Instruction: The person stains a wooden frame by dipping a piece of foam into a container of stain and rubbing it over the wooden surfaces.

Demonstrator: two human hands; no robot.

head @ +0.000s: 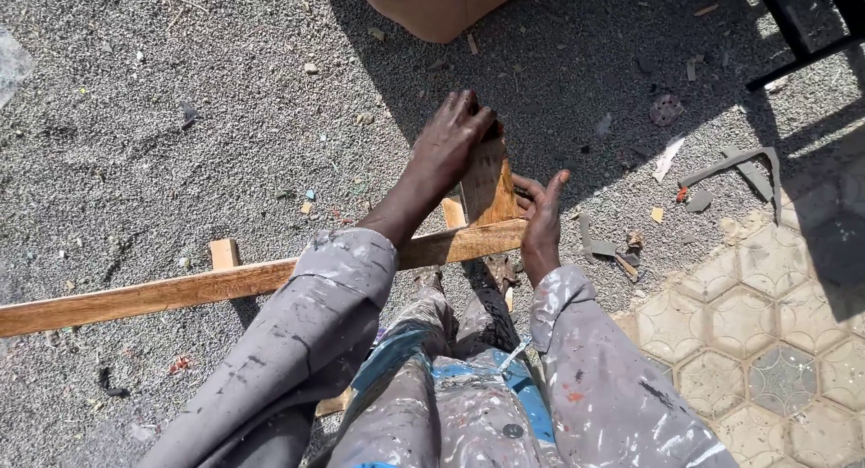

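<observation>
1. Small pale wooden offcut block [223, 252] lying on grey gravel ground [180, 162], just behind the long plank.
2. Tan curved-edged object [432, 9] at top centre, partly cropped.
3. Black metal frame legs [802, 36] at top right, casting shadow.
4. Round reddish perforated sanding disc [666, 109] resting near scattered wood chips.
5. Grey L-shaped flat scrap [743, 166] lying right of centre.
6. Beige hexagon-patterned paving tiles [766, 342] filling lower right.
</observation>
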